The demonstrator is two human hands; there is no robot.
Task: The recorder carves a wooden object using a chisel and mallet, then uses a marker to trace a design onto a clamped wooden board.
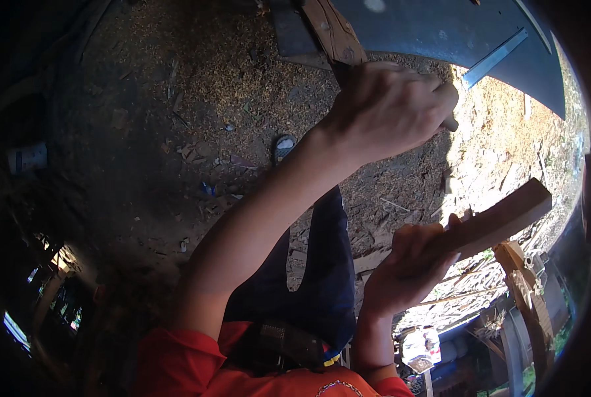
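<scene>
My left hand (394,106) reaches up to the near edge of the dark table (414,26), its fingers curled into a fist. A small rounded end sticks out past the fingers, but the rest of what they hold is hidden. Against the knuckles at the wrist side, a brown wooden piece (335,33) lies over the table's edge, with a dark part between it and the hand. Lower and to the right, my right hand (411,264) grips a squared wooden block (500,218), tilted up to the right.
A flat metal strip (497,58) lies on the table, its end past the edge. Wood shavings (236,66) and scraps cover the ground. Rough timber (530,298) stands at the lower right. A pale container (27,159) sits in shadow at the far left.
</scene>
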